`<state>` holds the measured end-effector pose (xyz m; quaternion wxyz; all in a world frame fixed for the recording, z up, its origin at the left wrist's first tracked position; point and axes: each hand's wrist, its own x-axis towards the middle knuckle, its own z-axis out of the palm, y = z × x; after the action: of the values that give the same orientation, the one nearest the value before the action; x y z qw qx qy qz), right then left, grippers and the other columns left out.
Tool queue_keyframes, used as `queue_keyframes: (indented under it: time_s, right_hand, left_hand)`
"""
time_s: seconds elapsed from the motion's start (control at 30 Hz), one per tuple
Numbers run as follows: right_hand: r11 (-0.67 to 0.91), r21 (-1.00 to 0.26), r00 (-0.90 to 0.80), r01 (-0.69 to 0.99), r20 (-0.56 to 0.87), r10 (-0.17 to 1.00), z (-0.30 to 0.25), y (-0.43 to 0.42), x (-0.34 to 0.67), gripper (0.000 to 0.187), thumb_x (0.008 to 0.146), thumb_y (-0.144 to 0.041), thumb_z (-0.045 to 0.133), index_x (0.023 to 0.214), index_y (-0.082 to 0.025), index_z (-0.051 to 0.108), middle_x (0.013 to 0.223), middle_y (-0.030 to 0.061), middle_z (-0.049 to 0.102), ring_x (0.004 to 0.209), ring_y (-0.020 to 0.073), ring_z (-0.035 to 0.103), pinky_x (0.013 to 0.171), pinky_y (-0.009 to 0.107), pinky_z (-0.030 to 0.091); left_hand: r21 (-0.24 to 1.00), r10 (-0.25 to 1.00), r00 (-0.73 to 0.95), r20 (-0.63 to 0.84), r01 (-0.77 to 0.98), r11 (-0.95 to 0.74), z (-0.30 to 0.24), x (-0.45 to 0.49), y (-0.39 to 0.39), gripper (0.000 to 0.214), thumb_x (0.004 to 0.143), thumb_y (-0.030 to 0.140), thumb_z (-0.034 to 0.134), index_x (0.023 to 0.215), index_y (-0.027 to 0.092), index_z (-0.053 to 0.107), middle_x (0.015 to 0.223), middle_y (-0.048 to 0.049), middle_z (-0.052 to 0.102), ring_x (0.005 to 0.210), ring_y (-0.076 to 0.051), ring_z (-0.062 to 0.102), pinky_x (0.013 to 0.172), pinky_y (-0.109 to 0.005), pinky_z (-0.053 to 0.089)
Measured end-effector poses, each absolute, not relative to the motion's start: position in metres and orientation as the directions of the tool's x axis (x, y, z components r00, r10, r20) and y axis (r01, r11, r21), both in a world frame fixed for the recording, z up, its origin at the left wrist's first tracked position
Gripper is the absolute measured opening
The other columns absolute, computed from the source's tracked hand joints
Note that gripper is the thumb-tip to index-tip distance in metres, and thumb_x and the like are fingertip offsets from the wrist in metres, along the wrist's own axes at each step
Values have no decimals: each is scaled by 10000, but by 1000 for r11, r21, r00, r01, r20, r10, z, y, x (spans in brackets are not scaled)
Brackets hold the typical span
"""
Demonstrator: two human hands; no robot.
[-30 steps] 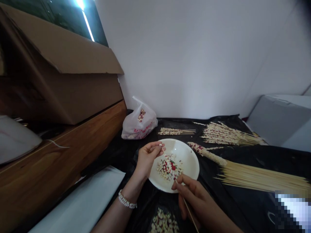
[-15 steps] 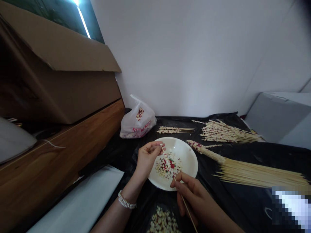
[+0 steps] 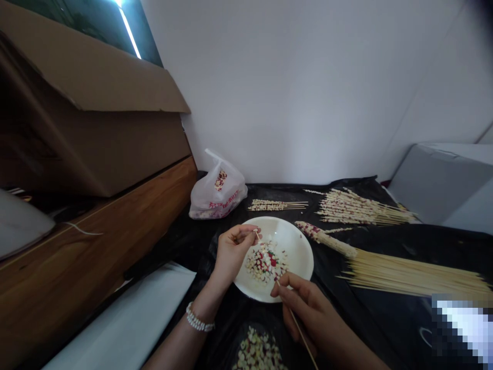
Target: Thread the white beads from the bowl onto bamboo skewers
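My left hand (image 3: pixel 234 253) is over the left rim of a white bowl (image 3: pixel 301 257), thumb and fingers pinched on a short thin pale stick (image 3: pixel 258 234) with a small whitish piece at its end. Small cream, red and green pieces (image 3: pixel 265 262) lie heaped in the bowl; I cannot tell their kind. At the bowl's near right edge, my right hand (image 3: pixel 302 303) is closed on a long bamboo skewer (image 3: pixel 299 331), slanting down toward me. A small dark red and white piece (image 3: pixel 276 279) sits at the skewer's upper end, by my fingertips.
Behind the bowl stand a tied white plastic bag (image 3: pixel 219 192) and a small stack of filled skewers (image 3: pixel 269 205). More filled skewers (image 3: pixel 346 208) and a bundle of bare skewers (image 3: pixel 408 272) lie right. Loose pieces (image 3: pixel 260 352) are nearest me. A cardboard box (image 3: pixel 127 146) stands left.
The view has shifted very slightly. Both hands keep nearly the same place and grip; the right hand's skewer has tilted a little.
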<state>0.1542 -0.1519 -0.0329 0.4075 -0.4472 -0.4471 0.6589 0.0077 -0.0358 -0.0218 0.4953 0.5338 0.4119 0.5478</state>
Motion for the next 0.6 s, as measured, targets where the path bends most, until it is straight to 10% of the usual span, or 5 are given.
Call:
queue_keyframes:
  time_s: [0.6]
  right_hand:
    - [-215,-972,-263,-97,-183,947,-32,-153,154,506,832,-692,488,893,-189,490,400,-106,448,301,48,270,330,178,174]
  left_hand:
    - [950,950,-7,311,-18,-311,-21,9,-37,95,710,206,708,762,170,637,744,0,661,672,-113,599,642,-226,473]
